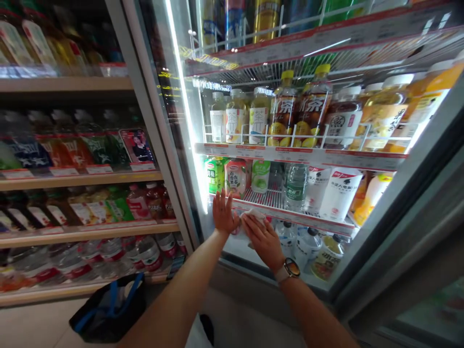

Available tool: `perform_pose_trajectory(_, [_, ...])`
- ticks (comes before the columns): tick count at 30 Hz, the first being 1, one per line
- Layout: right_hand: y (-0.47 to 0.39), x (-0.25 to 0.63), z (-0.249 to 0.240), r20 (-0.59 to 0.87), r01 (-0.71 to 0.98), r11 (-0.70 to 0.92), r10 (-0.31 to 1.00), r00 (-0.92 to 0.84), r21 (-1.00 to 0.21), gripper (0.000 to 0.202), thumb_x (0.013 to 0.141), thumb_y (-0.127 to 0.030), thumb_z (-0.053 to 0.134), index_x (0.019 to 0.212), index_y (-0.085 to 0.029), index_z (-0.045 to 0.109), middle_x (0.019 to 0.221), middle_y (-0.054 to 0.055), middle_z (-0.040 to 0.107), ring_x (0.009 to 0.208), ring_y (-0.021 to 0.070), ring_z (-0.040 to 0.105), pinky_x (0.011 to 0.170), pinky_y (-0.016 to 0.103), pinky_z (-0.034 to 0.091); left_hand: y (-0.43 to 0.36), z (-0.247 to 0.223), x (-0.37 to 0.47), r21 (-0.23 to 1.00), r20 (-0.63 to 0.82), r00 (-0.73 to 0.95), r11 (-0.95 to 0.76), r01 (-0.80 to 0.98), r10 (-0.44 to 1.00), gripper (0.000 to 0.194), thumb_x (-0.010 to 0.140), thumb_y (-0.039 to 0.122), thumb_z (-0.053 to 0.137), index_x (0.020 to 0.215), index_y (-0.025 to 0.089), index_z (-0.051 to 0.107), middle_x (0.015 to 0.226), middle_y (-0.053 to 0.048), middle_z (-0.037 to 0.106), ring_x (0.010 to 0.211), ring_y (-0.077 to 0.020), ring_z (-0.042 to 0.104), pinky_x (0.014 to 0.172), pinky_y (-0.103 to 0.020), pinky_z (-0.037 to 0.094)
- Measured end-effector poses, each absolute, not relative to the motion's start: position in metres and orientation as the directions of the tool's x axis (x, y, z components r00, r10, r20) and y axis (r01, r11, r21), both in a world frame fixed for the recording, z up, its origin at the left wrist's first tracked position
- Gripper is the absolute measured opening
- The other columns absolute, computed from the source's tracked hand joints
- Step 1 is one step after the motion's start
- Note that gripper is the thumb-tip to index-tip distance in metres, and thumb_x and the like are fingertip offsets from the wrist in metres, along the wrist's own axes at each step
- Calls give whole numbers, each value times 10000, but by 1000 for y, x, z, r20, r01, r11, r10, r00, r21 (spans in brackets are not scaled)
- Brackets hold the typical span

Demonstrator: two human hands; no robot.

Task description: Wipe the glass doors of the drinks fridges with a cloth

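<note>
My left hand (224,213) lies flat against the glass door (232,249) of a lit drinks cooler, fingers spread and pointing up, with nothing in it. Just right of it, my right hand (264,238) presses a crumpled white cloth (254,213) to the same glass; whether it is cloth or paper is hard to make out. A watch (291,267) sits on my right wrist. Behind the glass near my hands stand a pink-labelled bottle (235,178), a green-labelled bottle (260,176) and a clear water bottle (296,186).
Open shelves (83,179) of bottled drinks stand to the left. On the floor below them is a black bag (105,314) with blue straps. A phone-like dark object (176,266) rests on the lowest shelf edge. The cooler's metal frame (159,121) runs beside my left arm.
</note>
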State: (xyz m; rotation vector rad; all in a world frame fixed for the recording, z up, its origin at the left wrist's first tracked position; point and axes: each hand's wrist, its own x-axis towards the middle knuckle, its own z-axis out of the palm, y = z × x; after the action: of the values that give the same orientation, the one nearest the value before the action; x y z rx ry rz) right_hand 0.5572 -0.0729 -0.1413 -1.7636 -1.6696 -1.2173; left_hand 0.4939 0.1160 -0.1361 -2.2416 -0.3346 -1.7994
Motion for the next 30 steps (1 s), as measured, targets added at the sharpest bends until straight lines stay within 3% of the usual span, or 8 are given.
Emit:
perform_pose_trajectory(4, [-98, 569, -111, 936, 909, -406, 348, 59, 93, 552, 917, -100, 408, 1457, -210, 443, 1409, 95, 567, 1381, 210, 434, 1222, 436, 120, 116, -136, 494, -42, 973, 228, -948, 314, 32, 630, 887, 330, 377, 1480, 117, 354, 1566, -158, 324, 1495, -292, 166, 1195, -511, 219])
perform_pose_trajectory(9, [-124, 586, -84, 978, 833, -518, -37, 206, -195, 615, 918, -154, 386, 1527, -186, 308, 1559, 154, 346, 1468, 366, 236, 1156, 674, 132, 115, -138, 495, -37, 972, 231, -954, 298, 35, 649, 862, 305, 401, 1482, 118, 348, 1581, -153, 288, 1492, -299, 173, 1197, -509, 214])
perform_pose_trajectory(12, [-118, 582, -91, 979, 836, -520, -2, 203, -174, 610, 920, -174, 404, 1524, -168, 314, 1571, 166, 317, 1473, 372, 216, 1159, 667, 139, 114, -137, 494, -29, 968, 246, -948, 316, 52, 655, 866, 305, 401, 1491, 122, 329, 1582, -150, 289, 1493, -293, 171, 1196, -502, 220])
perform_pose_trajectory(18, [-82, 560, -128, 883, 929, -329, 469, 6, 169, 518, 905, -114, 454, 1416, -188, 496, 1436, 88, 541, 1387, 205, 423, 1230, 397, 111, 109, -126, 493, -101, 985, 167, -947, 305, -51, 663, 897, 273, 355, 1527, 110, 226, 1620, -151, 150, 1500, -305, 113, 1189, -512, 221])
perform_pose_trajectory(21, [-80, 560, -133, 814, 937, -203, 568, -124, 284, 519, 891, -87, 477, 1398, -192, 509, 1420, 60, 561, 1351, 142, 460, 1225, 328, 127, 108, -125, 493, -104, 984, 173, -943, 315, -50, 659, 901, 275, 348, 1525, 102, 230, 1617, -156, 158, 1500, -307, 113, 1190, -512, 224])
perform_pose_trajectory(24, [-94, 569, -121, 863, 928, -271, 497, -94, 257, 511, 897, -76, 447, 1388, -199, 521, 1378, 71, 598, 1348, 150, 467, 1222, 347, 148, 112, -129, 493, -86, 980, 195, -941, 327, -22, 665, 892, 296, 359, 1518, 98, 255, 1601, -164, 222, 1497, -307, 132, 1189, -517, 234])
perform_pose_trajectory(27, [-117, 582, -102, 968, 887, -459, 245, 64, 57, 515, 918, -119, 399, 1419, -195, 493, 1411, 103, 562, 1413, 228, 387, 1218, 471, 156, 116, -134, 494, -67, 976, 216, -947, 314, 2, 662, 883, 309, 372, 1507, 103, 288, 1589, -163, 260, 1495, -304, 149, 1188, -521, 232])
perform_pose_trajectory(30, [-133, 594, -88, 988, 840, -525, -12, 156, -139, 554, 909, -141, 360, 1457, -162, 438, 1508, 145, 435, 1466, 313, 265, 1176, 618, 172, 117, -137, 494, -60, 974, 228, -951, 303, 11, 665, 877, 313, 389, 1504, 110, 299, 1591, -159, 255, 1493, -306, 160, 1188, -521, 229])
